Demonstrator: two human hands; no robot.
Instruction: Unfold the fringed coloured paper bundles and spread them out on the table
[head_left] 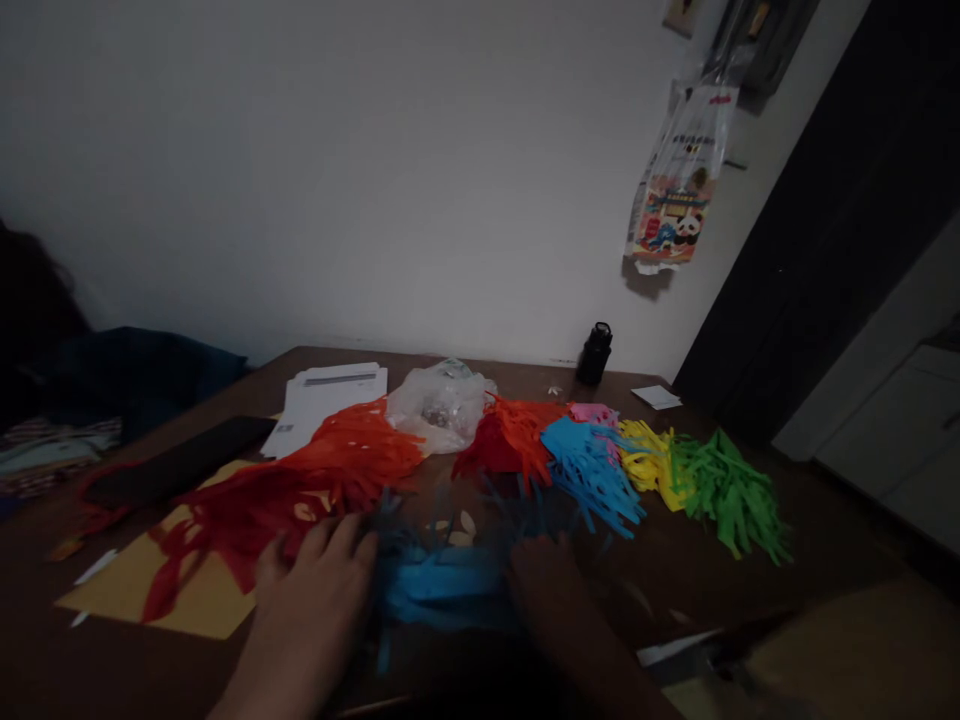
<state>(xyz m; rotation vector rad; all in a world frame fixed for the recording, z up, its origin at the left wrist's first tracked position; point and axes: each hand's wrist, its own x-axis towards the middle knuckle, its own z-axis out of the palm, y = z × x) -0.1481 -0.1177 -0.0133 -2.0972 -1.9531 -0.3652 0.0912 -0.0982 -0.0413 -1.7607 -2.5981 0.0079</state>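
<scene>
Near the table's front edge lies a blurred blue fringed strip (442, 590), between my two hands. My left hand (322, 580) is at its left end, fingers curled and spread a little, close to dark red fringes (262, 500). At the strip's right end, my right hand (544, 580) is smeared by motion, and its fingers cannot be made out well. Orange fringes (367, 445) lie beyond my left hand. Farther right are red-orange fringes (517, 435), another blue bunch (592, 475), pink (596, 412), yellow (652, 462) and green (731, 490) bunches.
Yellow paper (202, 600) lies at the front left, near a long black case (180, 460). White papers (330, 395), a clear plastic bag (439, 400), a black bottle (595, 355) and a white card (657, 397) stand or lie toward the wall. Scraps are scattered mid-table.
</scene>
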